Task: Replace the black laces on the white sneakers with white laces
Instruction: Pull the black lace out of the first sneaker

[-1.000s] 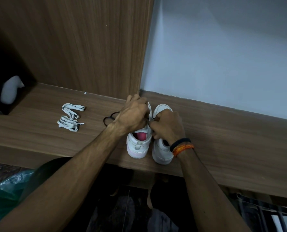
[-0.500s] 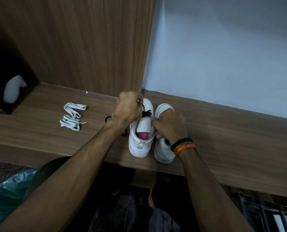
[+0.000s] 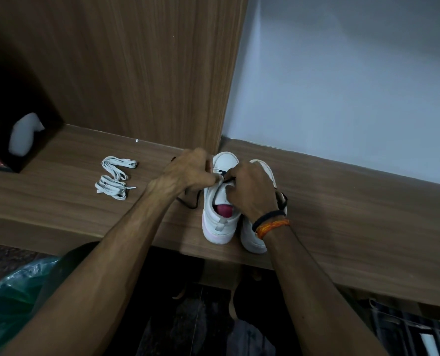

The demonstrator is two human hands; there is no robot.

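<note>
— What is lying toward the counter's (image 3: 59, 201) left end?
— The white laces (image 3: 114, 179), bundled, well apart from the hands.
— And the left hand (image 3: 188, 173)?
— Its fingers are pinching the black lace (image 3: 225, 179) over the left sneaker (image 3: 220, 222).
— The right hand (image 3: 252, 191)?
— Gripping that lace too, covering the right sneaker (image 3: 253, 241) at the front edge.

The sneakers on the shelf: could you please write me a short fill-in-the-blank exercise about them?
1. Both hands work on the ____ sneaker of the pair.
2. The bundle of white laces lies to the ____ of the sneakers.
3. The lace that the right hand pinches is ____ in colour.

Missing words: left; left; black
</note>
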